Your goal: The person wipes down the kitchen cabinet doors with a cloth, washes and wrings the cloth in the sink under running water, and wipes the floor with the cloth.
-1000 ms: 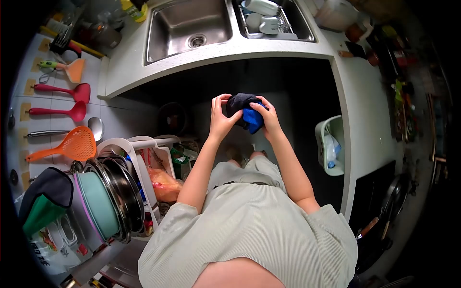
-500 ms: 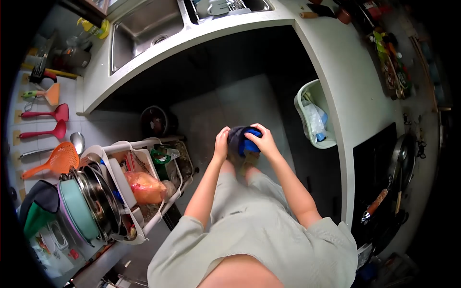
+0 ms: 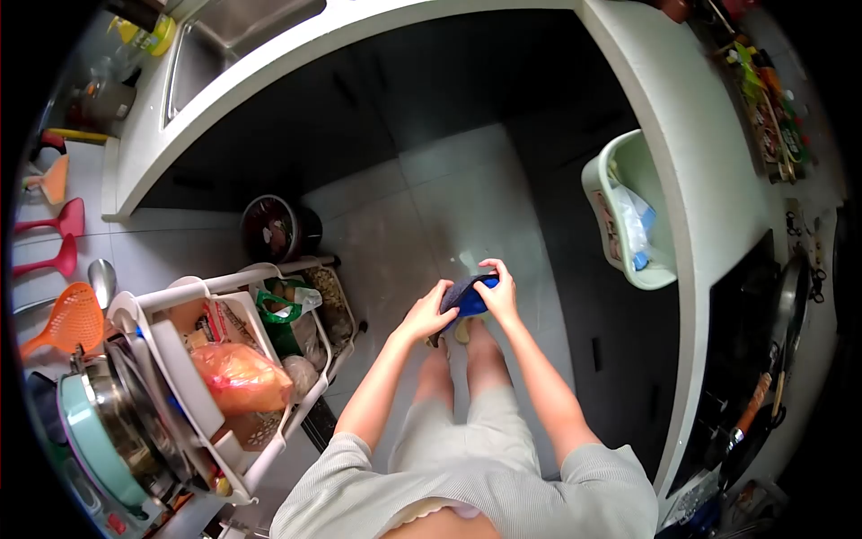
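A folded cloth item, dark grey outside with bright blue showing (image 3: 472,305), is held up in front of my legs, above the floor. My left hand (image 3: 428,314) grips its grey edge, thumb and fingers closed around it. On the other side my right hand (image 3: 499,293) pinches the blue part and its top edge. Whether it is a mitt or a plain cloth, I cannot tell. My feet are partly hidden below it.
A pale green bin (image 3: 612,211) hangs on the cabinet at right, with plastic bags inside. At left stands a white rack (image 3: 193,292) with bagged food. A dark round pot or bucket (image 3: 278,229) is on the floor behind it. The counter (image 3: 646,117) curves around the front.
Both hands and the cloth have moved lower in view as my head tilted. The cloth is now spread flatter between my hands, with my left thumb on it.
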Demonstrator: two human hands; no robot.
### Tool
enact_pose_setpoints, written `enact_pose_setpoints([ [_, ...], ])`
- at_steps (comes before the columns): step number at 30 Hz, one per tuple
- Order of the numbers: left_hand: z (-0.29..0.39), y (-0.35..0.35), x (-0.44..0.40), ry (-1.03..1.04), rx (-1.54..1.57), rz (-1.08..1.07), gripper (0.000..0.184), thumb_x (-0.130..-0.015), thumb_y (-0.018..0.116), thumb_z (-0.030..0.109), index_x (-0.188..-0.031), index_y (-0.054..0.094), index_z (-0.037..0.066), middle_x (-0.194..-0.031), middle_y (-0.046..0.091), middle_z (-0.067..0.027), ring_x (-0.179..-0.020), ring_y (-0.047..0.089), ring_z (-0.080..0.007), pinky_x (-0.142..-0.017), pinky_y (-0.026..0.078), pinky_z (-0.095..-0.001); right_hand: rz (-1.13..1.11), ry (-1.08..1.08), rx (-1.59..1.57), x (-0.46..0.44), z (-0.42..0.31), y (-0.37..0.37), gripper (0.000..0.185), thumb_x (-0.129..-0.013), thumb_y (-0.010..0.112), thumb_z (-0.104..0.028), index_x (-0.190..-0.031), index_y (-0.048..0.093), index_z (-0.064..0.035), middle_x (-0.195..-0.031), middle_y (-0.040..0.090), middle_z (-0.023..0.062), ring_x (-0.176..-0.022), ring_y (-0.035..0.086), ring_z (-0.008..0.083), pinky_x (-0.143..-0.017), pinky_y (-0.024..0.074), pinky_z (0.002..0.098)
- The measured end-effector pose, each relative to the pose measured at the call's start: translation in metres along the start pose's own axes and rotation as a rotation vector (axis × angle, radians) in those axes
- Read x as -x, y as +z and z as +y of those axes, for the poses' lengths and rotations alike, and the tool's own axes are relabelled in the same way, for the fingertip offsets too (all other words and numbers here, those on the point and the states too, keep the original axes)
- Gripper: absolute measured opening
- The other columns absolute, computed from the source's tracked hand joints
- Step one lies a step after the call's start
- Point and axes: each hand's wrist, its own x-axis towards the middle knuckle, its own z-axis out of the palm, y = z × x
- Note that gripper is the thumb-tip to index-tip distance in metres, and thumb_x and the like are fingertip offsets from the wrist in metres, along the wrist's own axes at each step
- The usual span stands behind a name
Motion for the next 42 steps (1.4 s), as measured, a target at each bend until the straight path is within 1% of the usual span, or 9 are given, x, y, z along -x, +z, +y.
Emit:
enact_pose_setpoints([
  [8, -0.138, 0.046, -0.076, -0.099, 0.826, -0.003, 0.035, -0.086, 0.056, 0.030, -0.109, 0.055, 0.003, -0.102, 0.057, -0.0030, -0.098, 0.049, -0.0104, -0.086, 0.038, -0.0240, 0.114, -0.167, 0.157, -0.044, 0.127, 0.063, 0.059, -0.064, 0.071, -0.010, -0.118, 0.047, -0.0074, -0.114, 0.043, 0.0178, -0.110, 0.043, 0.0334, -0.094, 0.0381, 0.0399],
  [12, -0.186, 0.069, -0.126, -0.005, 0.790, 0.152, 0.034, -0.075, 0.071, 0.025, -0.099, 0.057, 0.005, -0.088, 0.054, 0.0002, -0.083, 0.049, -0.0079, -0.075, 0.040, -0.0220, -0.129, 0.354, -0.180, -0.064, 0.237, 0.106, 0.079, -0.076, 0.069, -0.044, -0.134, 0.030, -0.0085, -0.115, 0.046, 0.0151, -0.104, 0.048, 0.0300, -0.088, 0.0419, 0.0382],
  [15, -0.251, 0.098, -0.171, -0.062, 0.613, 0.261, 0.038, -0.070, 0.076, 0.024, -0.097, 0.058, 0.005, -0.087, 0.055, 0.0009, -0.081, 0.050, -0.0090, -0.074, 0.040, -0.0220, -0.576, 0.861, -0.682, -0.086, 0.292, 0.117, 0.057, -0.081, 0.064, -0.044, -0.121, 0.046, -0.0072, -0.102, 0.059, 0.0055, -0.085, 0.061, 0.0155, -0.069, 0.0479, 0.0265],
  [20, -0.343, 0.127, -0.228, -0.106, 0.451, 0.414, 0.030, -0.071, 0.073, 0.025, -0.085, 0.061, 0.002, -0.074, 0.058, -0.0026, -0.068, 0.053, -0.0101, -0.061, 0.042, -0.0252, -0.458, 0.673, -0.785, -0.115, 0.350, 0.149, 0.044, -0.082, 0.068, -0.024, -0.117, 0.048, -0.0062, -0.094, 0.061, 0.0020, -0.082, 0.062, 0.0117, -0.072, 0.0502, 0.0259],
  [26, -0.400, 0.136, -0.296, 0.058, 0.175, 0.550, 0.023, -0.083, 0.050, 0.016, -0.092, 0.061, -0.003, -0.086, 0.059, -0.0139, -0.072, 0.059, -0.0278, -0.066, 0.046, -0.0349, -0.452, 0.505, -0.658, -0.172, 0.412, 0.174, 0.075, -0.075, 0.074, -0.017, -0.134, 0.029, -0.0044, -0.115, 0.054, 0.0113, -0.103, 0.056, 0.0195, -0.086, 0.0468, 0.0301],
  [29, -0.420, 0.134, -0.331, 0.307, 0.088, 0.725, 0.021, -0.083, 0.049, 0.014, -0.087, 0.058, -0.005, -0.086, 0.060, -0.0131, -0.073, 0.060, -0.0248, -0.068, 0.046, -0.0341, -0.532, 0.516, -0.626, -0.192, 0.421, 0.176, 0.073, -0.074, 0.072, -0.016, -0.133, 0.031, -0.0068, -0.121, 0.049, 0.0108, -0.110, 0.051, 0.0206, -0.089, 0.0438, 0.0319],
  [33, -0.452, 0.117, -0.353, 0.371, 1.017, 0.495, 0.016, -0.091, 0.047, 0.015, -0.085, 0.054, 0.002, -0.087, 0.061, -0.0078, -0.079, 0.059, -0.0162, -0.078, 0.047, -0.0309, -0.647, 0.467, -0.725, -0.216, 0.450, 0.163, 0.064, -0.075, 0.069, -0.013, -0.131, 0.039, -0.0077, -0.117, 0.054, 0.0092, -0.108, 0.052, 0.0193, -0.092, 0.0424, 0.0315],
  [36, -0.411, 0.109, -0.329, 0.142, 0.907, 0.360, 0.015, -0.092, 0.047, 0.019, -0.091, 0.054, 0.006, -0.090, 0.060, -0.0053, -0.085, 0.059, -0.0156, -0.091, 0.046, -0.0338, -0.573, 0.498, -0.861, -0.210, 0.449, 0.151, 0.067, -0.076, 0.064, -0.007, -0.136, 0.033, -0.0083, -0.117, 0.054, 0.0100, -0.107, 0.053, 0.0197, -0.092, 0.0427, 0.0310],
  [42, -0.418, 0.128, -0.325, 0.008, 0.614, 0.274, 0.015, -0.085, 0.063, 0.017, -0.092, 0.052, 0.009, -0.091, 0.058, -0.0004, -0.087, 0.054, -0.0098, -0.078, 0.041, -0.0251, -0.828, 0.382, -0.965, -0.202, 0.467, 0.143, 0.072, -0.080, 0.059, 0.000, -0.141, 0.023, -0.0080, -0.113, 0.057, 0.0133, -0.102, 0.056, 0.0187, -0.090, 0.0437, 0.0310],
])
